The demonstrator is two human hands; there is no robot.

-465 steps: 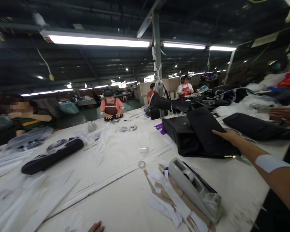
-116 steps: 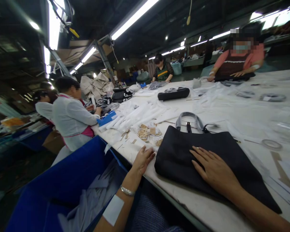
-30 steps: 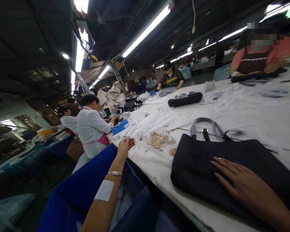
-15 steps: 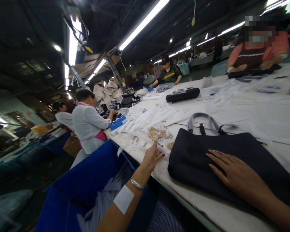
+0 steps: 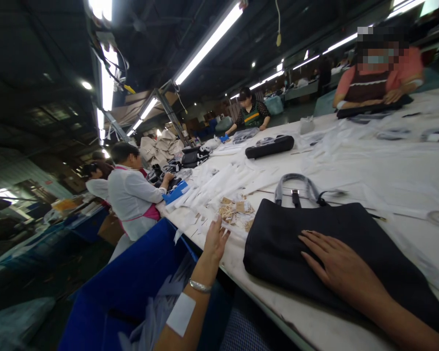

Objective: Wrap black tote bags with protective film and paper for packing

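Observation:
A black handbag lies flat on the white table. Its wrapped grey handle arches up at the far edge. My right hand rests flat on the bag with fingers stretched out. Left of the bag, over the table's near edge, my left hand is held palm up with its fingers apart, and I see nothing gripped in it. Just beyond its fingertips is a loose pile of brown paper tags with strings. A silver bangle and a white patch are on my left forearm.
A blue bin with pale strips inside stands below the table edge at left. White wrapping sheets and another black bag lie farther along. Co-workers sit or stand around the table, one in a white shirt at left.
The camera view has turned slightly, so the scene sits farther left on the table side. My left fingers have tilted more upward. My right hand stays flat on the handbag.

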